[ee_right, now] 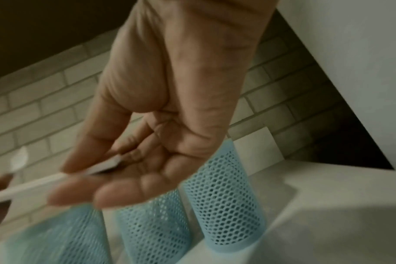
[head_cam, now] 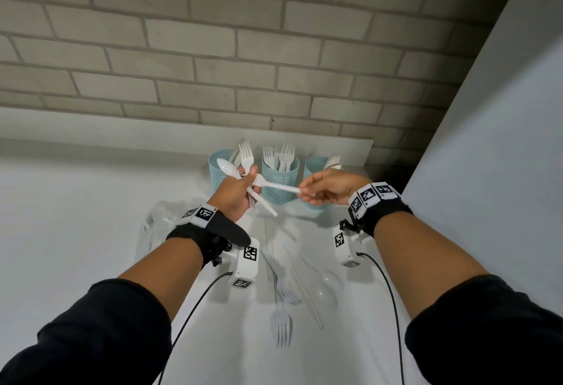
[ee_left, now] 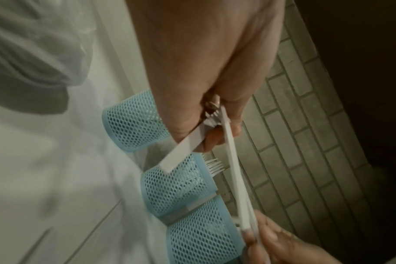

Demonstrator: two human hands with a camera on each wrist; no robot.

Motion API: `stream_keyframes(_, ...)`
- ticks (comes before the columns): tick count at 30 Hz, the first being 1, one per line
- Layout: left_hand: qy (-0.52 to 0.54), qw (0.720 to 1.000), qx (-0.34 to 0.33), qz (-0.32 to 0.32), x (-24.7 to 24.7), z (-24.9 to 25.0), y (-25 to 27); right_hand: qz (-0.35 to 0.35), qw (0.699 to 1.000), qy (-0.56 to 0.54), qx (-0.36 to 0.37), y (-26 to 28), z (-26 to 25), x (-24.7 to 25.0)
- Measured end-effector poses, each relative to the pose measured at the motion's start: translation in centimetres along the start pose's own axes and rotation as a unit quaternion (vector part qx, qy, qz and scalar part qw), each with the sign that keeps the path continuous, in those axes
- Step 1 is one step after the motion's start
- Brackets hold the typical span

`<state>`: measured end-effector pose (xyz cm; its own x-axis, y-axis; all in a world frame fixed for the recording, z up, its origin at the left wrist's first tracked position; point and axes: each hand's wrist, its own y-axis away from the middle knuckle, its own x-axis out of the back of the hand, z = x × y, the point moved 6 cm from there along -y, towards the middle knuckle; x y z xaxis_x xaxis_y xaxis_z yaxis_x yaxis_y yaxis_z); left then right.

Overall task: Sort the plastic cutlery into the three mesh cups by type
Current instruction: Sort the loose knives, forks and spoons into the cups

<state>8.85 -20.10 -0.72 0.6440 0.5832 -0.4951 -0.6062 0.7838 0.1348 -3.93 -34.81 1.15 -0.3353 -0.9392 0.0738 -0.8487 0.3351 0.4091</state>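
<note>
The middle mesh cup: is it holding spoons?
No, the middle mesh cup holds only forks, their tines standing above its rim in the head view.

cutlery (head_cam: 275,185) — smooth white plastic; cups (head_cam: 280,182) — matt perforated plastic mesh

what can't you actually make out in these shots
- What the right mesh cup holds: the right hand covers most of it in the head view.
- How many pieces the left hand grips: its fingers hide the bundle in the left wrist view.
- The loose cutlery on the counter: white on white, so the count is unclear.
- The spoon bowl: blurred in the right wrist view.
</note>
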Motion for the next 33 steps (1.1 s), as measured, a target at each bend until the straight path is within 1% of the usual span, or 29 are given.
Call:
stream_keyframes(2, -0.040, 0.999, -0.014, -0.021, -0.6, 0.1, 0.1, -0.030, 0.996, 0.081, -0.031, 0.0, 0.6, -0.9)
stream_keyframes(4, -0.069, 0.997, -0.017, -0.031, -1.3, -0.2, 0.4, -0.043, 0.991, 0.123, -0.025, -0.2, 0.6, -1.9)
stream_keyframes(6, -0.074, 0.997, -0.011, -0.028, -1.6, -0.5, 0.4, -0.048, 0.989, 0.142, -0.014, -0.3, 0.3, -2.6)
stream_keyframes(8, -0.050, 0.999, 0.003, -0.013, -1.4, -0.8, 0.3, -0.052, 0.990, 0.134, -0.010, -0.5, 0.3, -2.8)
stream_keyframes(11, 0.035, 0.999, 0.030, 0.026, -0.7, -0.8, 0.2, -0.044, 0.994, 0.102, -0.005, -0.9, 0.5, -2.5)
stream_keyframes(13, 0.055, 0.997, 0.041, 0.040, -0.3, -0.7, 0.2, -0.027, 0.996, 0.085, -0.009, -1.1, 0.7, -2.4)
stream_keyframes(15, 0.021, 0.998, 0.045, 0.040, -0.2, -0.8, 0.1, 0.005, 0.998, 0.057, -0.003, -1.3, 0.7, -2.5)
stream_keyframes(18, -0.019, 0.998, 0.045, 0.040, -0.4, -1.1, 0.1, 0.080, 0.995, 0.044, 0.047, -1.6, -0.1, -2.0)
stream_keyframes(20, -0.014, 0.998, 0.042, 0.036, -0.7, -1.2, 0.0, 0.097, 0.990, 0.063, 0.077, -1.8, -0.4, -2.3)
stream_keyframes(24, -0.041, 0.999, 0.030, 0.005, -1.5, -1.6, 0.1, 0.054, 0.991, 0.082, 0.087, -2.4, -0.5, -4.7)
stream_keyframes(27, -0.006, 0.999, 0.033, -0.007, -2.2, -1.7, 0.4, 0.028, 0.991, 0.071, 0.107, -2.7, -0.7, -6.3)
stream_keyframes(31, 0.015, 0.998, 0.043, -0.032, -2.7, -1.6, 0.7, 0.030, 0.988, 0.083, 0.130, -2.7, -1.5, -6.8)
stream_keyframes(33, 0.017, 0.997, 0.064, -0.043, -2.7, -1.6, 0.8, 0.020, 0.989, 0.089, 0.120, -2.9, -1.5, -6.9)
